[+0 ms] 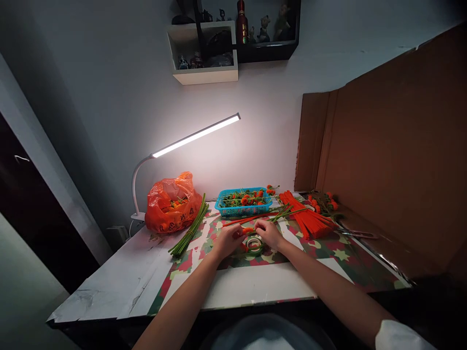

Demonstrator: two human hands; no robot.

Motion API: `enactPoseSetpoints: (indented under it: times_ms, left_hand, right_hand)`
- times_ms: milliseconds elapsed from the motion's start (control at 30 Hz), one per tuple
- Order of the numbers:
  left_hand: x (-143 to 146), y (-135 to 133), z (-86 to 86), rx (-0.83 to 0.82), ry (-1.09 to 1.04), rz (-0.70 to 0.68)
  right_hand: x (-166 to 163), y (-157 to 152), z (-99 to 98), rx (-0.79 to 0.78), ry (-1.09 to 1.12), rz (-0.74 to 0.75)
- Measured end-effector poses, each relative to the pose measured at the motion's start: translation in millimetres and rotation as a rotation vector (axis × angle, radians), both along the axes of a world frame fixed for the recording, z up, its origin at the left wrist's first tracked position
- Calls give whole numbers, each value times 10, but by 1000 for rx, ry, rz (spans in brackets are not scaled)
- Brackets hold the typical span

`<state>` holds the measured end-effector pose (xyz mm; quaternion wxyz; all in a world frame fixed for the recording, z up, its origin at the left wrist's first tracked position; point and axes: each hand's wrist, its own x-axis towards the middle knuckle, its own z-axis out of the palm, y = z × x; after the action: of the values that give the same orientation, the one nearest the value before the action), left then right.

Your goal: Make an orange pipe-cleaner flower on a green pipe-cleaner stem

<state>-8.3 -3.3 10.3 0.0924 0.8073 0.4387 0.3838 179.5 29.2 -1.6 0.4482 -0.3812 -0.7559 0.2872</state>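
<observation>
Both of my hands meet at the middle of the table over the patterned paper (321,253). My left hand (229,239) and my right hand (269,232) have their fingers closed on a small orange pipe-cleaner piece (248,230) held between them. A roll of tape (254,243) lies just under my hands. Loose orange and green stems (251,218) lie right behind the hands.
A blue basket (242,209) of orange flowers on green stems stands behind. A pile of orange pipe cleaners (308,217) lies to the right, a green stem bundle (190,229) and an orange plastic bag (171,203) to the left. Desk lamp (193,137) overhead, cardboard (394,160) at right.
</observation>
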Motion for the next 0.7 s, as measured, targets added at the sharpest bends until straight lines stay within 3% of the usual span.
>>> enactPoseSetpoints:
  times_ms: [200,433,700]
  left_hand:
    - [-7,-1,-16,33,51,-9]
    - [56,-53,52,85,140,19]
    - [29,-23,13,49,47,30]
  right_hand:
    - [-7,11,-36,3,43,62]
    - [-24,62,-64,-58,130,6]
    - [-14,44,-3,-116,125,-16]
